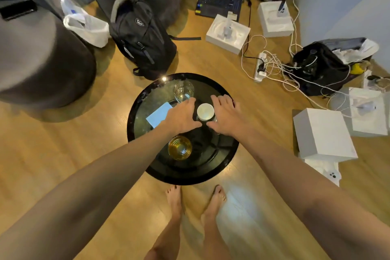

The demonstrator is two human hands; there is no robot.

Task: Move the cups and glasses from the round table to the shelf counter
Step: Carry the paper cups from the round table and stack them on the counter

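The white cup stands upright near the middle of the round desk, mouth up, its long axis vertical. The left hand and right hand flank it with fingers spread and relaxed, holding nothing. A clear glass sits just beyond the left hand and an amber-tinted glass under the left wrist; a careless reach could knock either over.
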